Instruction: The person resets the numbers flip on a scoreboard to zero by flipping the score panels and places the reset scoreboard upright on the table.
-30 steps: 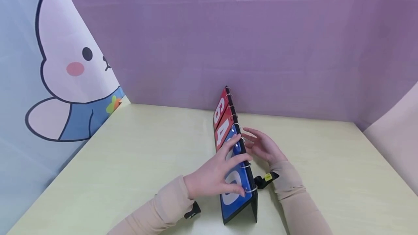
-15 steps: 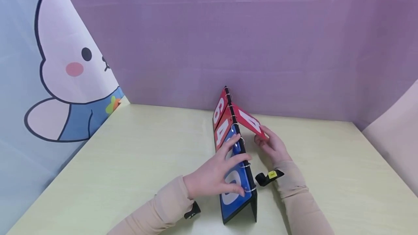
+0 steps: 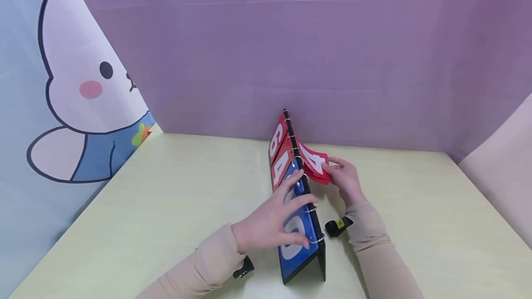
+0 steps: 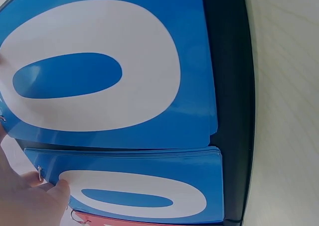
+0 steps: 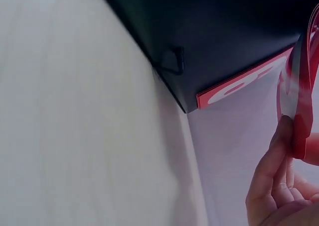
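A tent-shaped flip scoreboard [image 3: 322, 262] with a black frame and metal rings stands lengthwise on the table. On its left face hang blue 0 cards [image 3: 308, 225] near me and red cards further off, a 4 [image 3: 281, 168] and a 6 or 9 [image 3: 277, 140]. My left hand [image 3: 268, 223] rests spread over the blue cards, fingertips at the ringed top edge; its fingers also show in the left wrist view. On the other side, my right hand [image 3: 346, 180] pinches the lower end of flipped red number cards [image 5: 302, 111], bent in a curve. A white 4 faces up on them.
The pale table [image 3: 199, 183] spreads on both sides of the scoreboard. Behind stands a purple cloth wall [image 3: 266, 59], close to the board's far end. A cartoon-print curtain [image 3: 25, 225] hangs at the left. Each wrist wears a black camera mount [image 3: 335, 228].
My right hand first reached behind the board, then held a red 4 card swung out to the right. Now the cards are lower, closer to the board and bent. My left hand stays put.
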A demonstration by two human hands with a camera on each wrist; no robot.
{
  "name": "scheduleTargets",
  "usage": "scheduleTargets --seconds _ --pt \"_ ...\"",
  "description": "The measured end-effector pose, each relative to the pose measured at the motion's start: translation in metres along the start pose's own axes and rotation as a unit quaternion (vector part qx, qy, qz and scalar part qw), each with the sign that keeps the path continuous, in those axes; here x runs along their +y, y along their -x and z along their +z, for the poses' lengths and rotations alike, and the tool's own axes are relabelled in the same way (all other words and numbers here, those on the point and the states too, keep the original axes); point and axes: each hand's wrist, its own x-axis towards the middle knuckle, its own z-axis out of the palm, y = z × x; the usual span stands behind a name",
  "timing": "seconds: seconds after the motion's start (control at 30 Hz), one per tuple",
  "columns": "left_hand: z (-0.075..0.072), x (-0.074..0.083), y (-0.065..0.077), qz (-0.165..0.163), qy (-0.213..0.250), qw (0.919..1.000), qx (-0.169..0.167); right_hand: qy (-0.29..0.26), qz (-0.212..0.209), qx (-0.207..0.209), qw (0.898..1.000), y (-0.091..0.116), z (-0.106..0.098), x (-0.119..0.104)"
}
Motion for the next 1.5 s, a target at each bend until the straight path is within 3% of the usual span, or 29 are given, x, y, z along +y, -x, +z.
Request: scheduleTargets --seconds 0.17,0.3,0.5,0.6,0.83,1.0,1.17,1.33,1.5 --pt "-0.001 0.000 0.001 -0.007 0.007 0.9999 0.000 0.057 -0.036 0.033 0.997 0.001 0.002 -0.005" --pt "-0.002 0.000 0.002 -0.005 0.009 0.9999 0.003 0.066 -0.052 0.057 0.995 0.001 0.002 -0.006" --pt "-0.003 0.000 0.002 -0.002 0.014 0.9999 0.002 -0.042 -0.056 0.092 0.993 0.002 0.003 -0.009" --pt "-0.003 0.000 0.002 -0.005 0.016 0.9999 0.000 -0.092 -0.058 0.083 0.991 0.004 0.003 -0.013" --pt "-0.002 0.001 0.002 -0.004 0.023 0.9997 0.001 -0.146 -0.055 0.033 0.987 0.013 -0.002 -0.022" --pt "0.001 0.003 0.001 0.011 0.024 0.9996 -0.002 -0.171 -0.080 0.027 0.982 0.020 -0.010 -0.030" --pt "0.000 0.004 0.002 0.004 0.016 0.9999 -0.003 -0.196 -0.119 0.017 0.973 0.024 -0.018 -0.053" --pt "-0.001 0.003 0.003 -0.001 0.015 0.9999 -0.003 -0.188 -0.155 0.005 0.970 0.031 -0.022 -0.080" --pt "-0.002 0.003 0.003 -0.009 0.024 0.9996 -0.007 -0.114 -0.207 -0.010 0.972 0.036 -0.017 -0.102"
